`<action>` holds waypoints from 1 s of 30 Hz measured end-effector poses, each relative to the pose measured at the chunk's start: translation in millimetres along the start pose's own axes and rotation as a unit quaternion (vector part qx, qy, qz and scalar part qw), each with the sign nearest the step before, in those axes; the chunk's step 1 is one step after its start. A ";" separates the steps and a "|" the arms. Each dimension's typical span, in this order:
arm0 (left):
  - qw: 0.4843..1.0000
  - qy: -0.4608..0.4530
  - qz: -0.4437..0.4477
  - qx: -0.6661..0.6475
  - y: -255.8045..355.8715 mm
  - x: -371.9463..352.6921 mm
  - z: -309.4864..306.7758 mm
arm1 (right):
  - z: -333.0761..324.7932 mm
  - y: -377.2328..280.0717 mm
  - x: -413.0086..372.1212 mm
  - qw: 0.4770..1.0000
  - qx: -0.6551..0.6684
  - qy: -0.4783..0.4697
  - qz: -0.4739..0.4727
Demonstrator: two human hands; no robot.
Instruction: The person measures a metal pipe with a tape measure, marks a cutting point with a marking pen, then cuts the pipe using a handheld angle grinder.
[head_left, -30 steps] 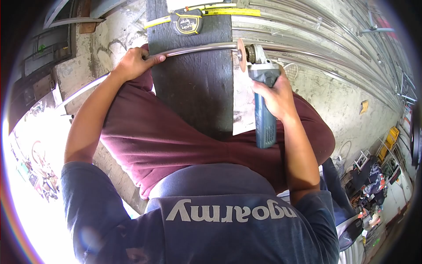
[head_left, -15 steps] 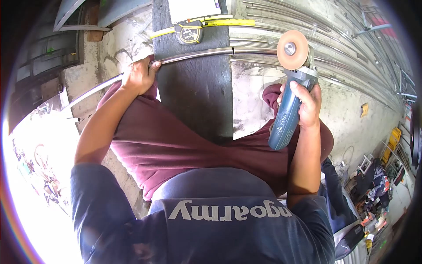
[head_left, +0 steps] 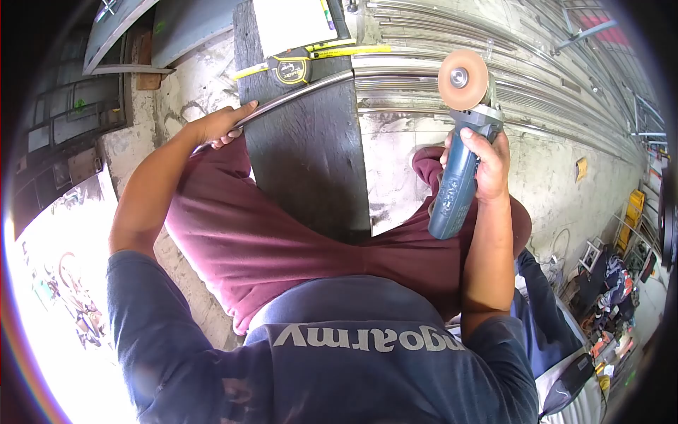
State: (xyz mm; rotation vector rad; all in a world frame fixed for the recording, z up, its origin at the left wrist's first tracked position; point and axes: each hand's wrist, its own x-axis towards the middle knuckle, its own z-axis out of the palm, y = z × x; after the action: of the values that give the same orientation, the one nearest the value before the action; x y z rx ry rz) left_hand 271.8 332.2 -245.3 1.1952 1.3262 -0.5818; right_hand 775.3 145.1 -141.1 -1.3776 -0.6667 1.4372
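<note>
My left hand (head_left: 222, 127) is wrapped round a shiny metal pipe (head_left: 304, 92), which slants over the dark wooden plank (head_left: 304, 169) between my legs. The pipe's far end reaches the plank's right edge. My right hand (head_left: 489, 162) grips a blue angle grinder (head_left: 455, 187) by its body, held upright above my thigh. Its orange-brown disc (head_left: 459, 85) points away from me and overlaps the pipes on the floor in this view. Just beyond the held pipe lies a tape measure (head_left: 289, 68) with yellow tape showing on both sides.
White paper (head_left: 293, 28) lies at the plank's far end. Many long metal pipes (head_left: 551, 106) lie on the concrete floor to the right. Grey metal frames (head_left: 198, 28) stand at the far left. Piled clutter (head_left: 607, 297) and a yellow object (head_left: 631, 215) are at the right.
My left hand has turned and moved slightly down, tilting the pipe more steeply and drawing its end left to the plank's edge. The grinder stays almost where it was.
</note>
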 end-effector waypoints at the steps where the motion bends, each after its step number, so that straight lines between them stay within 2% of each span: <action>1: 1.000 -0.018 -0.008 -0.018 -0.9 1.8 -2.8 | 0.1 0.1 1.1 1.000 -0.002 0.001 0.000; 4: 0.999 -0.004 -0.009 -0.046 -5.0 -0.3 -2.7 | 2.8 2.1 5.7 1.000 0.004 -0.004 0.017; 7: 0.991 -0.090 -0.029 -0.097 -14.4 3.9 -15.8 | 3.8 1.4 7.9 0.999 0.012 -0.012 0.029; 9: 0.991 -0.070 -0.021 -0.109 -8.6 -2.2 -11.2 | 5.3 3.2 9.3 1.000 -0.018 -0.017 0.011; 11: 0.998 0.050 -0.016 -0.017 -10.7 -4.1 0.7 | 7.6 1.6 10.1 1.000 -0.012 -0.025 0.012; 12: 0.989 0.137 0.006 0.046 -18.4 3.4 8.8 | 8.6 1.5 9.5 1.000 -0.011 -0.026 0.014; 15: 0.903 0.397 0.129 0.104 -39.1 10.8 46.0 | 10.2 1.3 9.2 1.000 0.000 -0.031 0.007; 16: 0.908 0.387 0.121 0.107 -35.0 -5.6 50.3 | 10.6 1.2 9.6 0.999 0.004 -0.032 0.003; 19: 0.857 0.464 0.087 0.207 -73.5 -16.2 63.0 | 10.6 1.4 9.6 1.000 0.013 -0.016 -0.006; 20: 0.844 0.472 0.068 0.244 -94.6 -12.1 59.7 | 8.1 -3.0 9.4 1.000 0.006 -0.025 0.019; 23: 0.862 0.441 -0.043 0.245 -93.8 -53.3 41.5 | -16.5 16.3 17.9 0.998 0.008 0.030 0.055; 24: 0.843 0.475 -0.002 0.251 -118.3 -54.2 34.7 | -14.6 21.0 21.4 0.997 0.011 0.035 0.063; 25: 0.836 0.473 -0.023 0.276 -143.1 -51.0 24.1 | -16.5 25.3 22.8 0.989 0.077 0.065 0.111; 26: 0.866 0.432 -0.092 0.232 -149.2 -56.1 9.3 | -18.6 21.4 24.9 0.993 0.046 0.056 0.095; 27: 0.836 0.487 -0.076 0.240 -177.6 -42.2 7.9 | -21.8 24.1 31.3 0.997 0.025 0.038 0.055; 29: 0.801 0.544 -0.034 0.250 -189.3 -31.2 8.1 | -11.0 13.5 31.1 0.999 0.011 0.021 0.024; 30: 0.786 0.564 -0.058 0.245 -199.3 -31.3 2.9 | -3.6 13.0 32.8 0.999 0.017 0.016 0.029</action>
State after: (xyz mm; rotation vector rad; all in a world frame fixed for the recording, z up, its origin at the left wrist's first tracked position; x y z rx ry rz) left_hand 90.4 251.3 -280.8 2.0606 2.3507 -0.2530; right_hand 779.8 169.3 -166.6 -1.4007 -0.5849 1.4622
